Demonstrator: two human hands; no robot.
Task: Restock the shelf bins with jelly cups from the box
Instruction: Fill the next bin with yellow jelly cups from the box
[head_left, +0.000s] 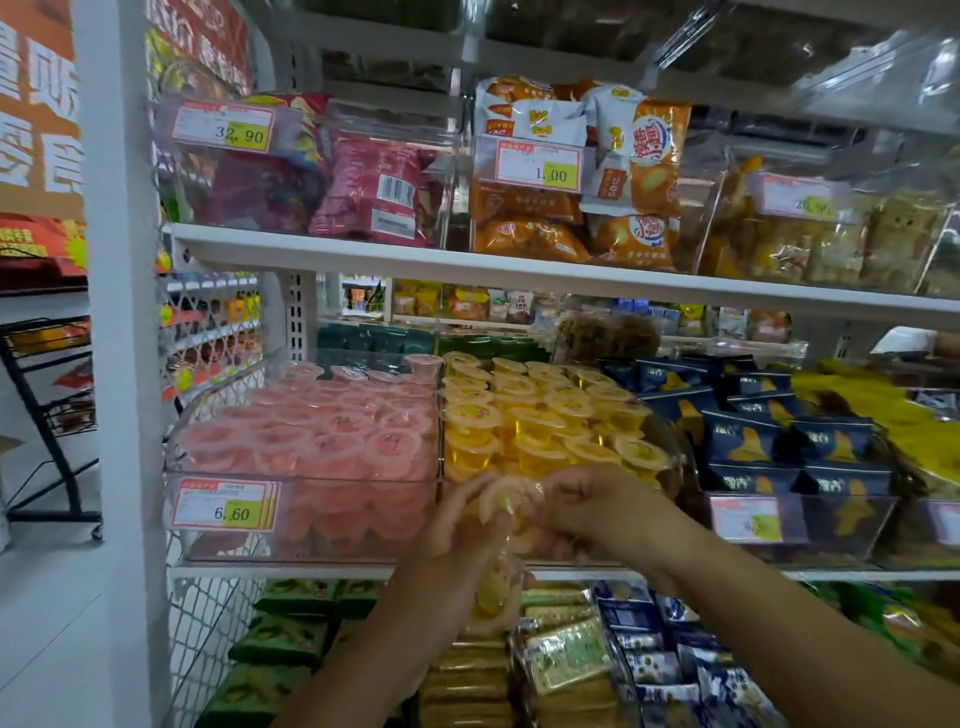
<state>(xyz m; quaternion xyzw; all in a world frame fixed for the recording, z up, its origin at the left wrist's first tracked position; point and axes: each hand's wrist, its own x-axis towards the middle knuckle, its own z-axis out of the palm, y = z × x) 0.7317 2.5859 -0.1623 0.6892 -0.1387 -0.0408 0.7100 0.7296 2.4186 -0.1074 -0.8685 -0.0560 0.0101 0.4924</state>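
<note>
Two clear shelf bins stand side by side on the middle shelf. The left bin holds several pink jelly cups. The right bin holds several yellow jelly cups. In front of the yellow bin, my left hand and my right hand together grip a stack of yellow jelly cups, blurred, that reaches from the bin's front edge down past the shelf edge. The box is not in view.
Dark blue snack packs fill the bin to the right. Bagged snacks sit on the shelf above, flat packs on the shelf below. A white post and a black wire rack stand at left.
</note>
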